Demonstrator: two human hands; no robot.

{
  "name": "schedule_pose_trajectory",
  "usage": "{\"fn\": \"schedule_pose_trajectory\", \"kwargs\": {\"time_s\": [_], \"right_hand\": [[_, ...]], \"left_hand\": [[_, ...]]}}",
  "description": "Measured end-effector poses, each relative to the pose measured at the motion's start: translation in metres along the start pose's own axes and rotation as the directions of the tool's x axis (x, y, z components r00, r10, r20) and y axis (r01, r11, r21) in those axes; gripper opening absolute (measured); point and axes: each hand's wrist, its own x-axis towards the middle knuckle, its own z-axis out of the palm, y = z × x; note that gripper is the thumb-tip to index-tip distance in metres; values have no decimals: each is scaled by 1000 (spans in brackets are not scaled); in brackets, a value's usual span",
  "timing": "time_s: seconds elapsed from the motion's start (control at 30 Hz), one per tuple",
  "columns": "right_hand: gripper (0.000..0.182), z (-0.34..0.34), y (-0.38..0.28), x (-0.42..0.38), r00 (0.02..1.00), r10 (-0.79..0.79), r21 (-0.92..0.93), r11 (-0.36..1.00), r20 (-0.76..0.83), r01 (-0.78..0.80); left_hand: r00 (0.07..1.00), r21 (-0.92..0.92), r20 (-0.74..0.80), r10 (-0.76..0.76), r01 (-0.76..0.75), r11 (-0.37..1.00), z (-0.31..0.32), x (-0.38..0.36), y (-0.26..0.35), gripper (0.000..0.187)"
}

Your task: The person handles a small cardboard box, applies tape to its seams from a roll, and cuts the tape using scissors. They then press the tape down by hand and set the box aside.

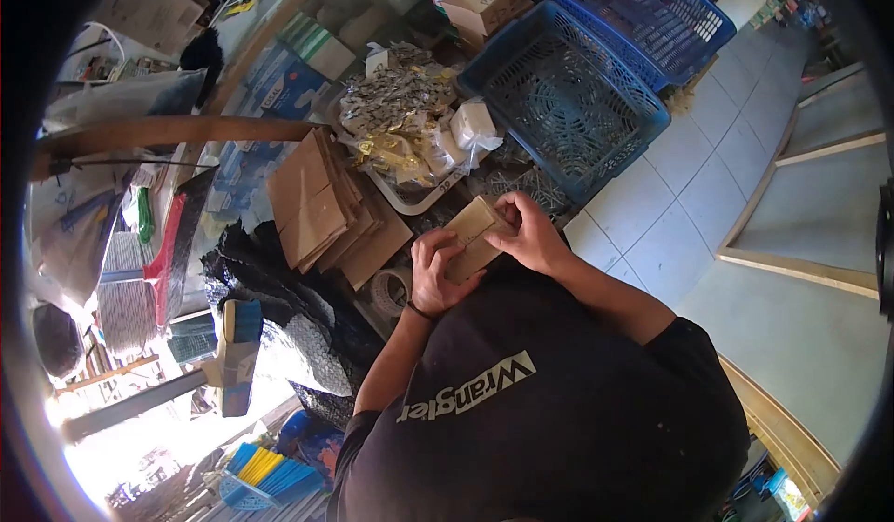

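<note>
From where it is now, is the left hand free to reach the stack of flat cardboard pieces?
Probably not right away. The left hand is gripping the small cardboard box together with the right hand. The stack of flat cardboard lies close by with nothing between, so once the left hand lets go the way looks clear.

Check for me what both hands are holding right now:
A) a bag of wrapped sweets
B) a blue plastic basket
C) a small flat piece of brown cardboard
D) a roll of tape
C: the left hand and the right hand both grip a small brown cardboard piece; the blue basket sits apart, untouched.
</note>
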Motion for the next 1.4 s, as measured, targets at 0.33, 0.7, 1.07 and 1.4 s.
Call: {"fn": "schedule_pose_trajectory", "kwargs": {"time_s": [0.33,0.7,1.07,1.4], "right_hand": [[39,6,-6,6,998,65,24,998,7,-65],[40,6,1,16,969,236,61,969,79,-241],[27,-3,-7,16,948,273,-109,960,165,-258],[59,-23,7,18,933,138,-258,965,332,-51]], "left_hand": [[997,9,-79,-4,4,1000,1,-2,3,58],[985,-76,-165,-58,45,996,1,-2,5,52],[955,-7,-144,-259,261,965,-7,6,19,66],[897,113,-97,-430,439,891,-4,18,50,80]]}}
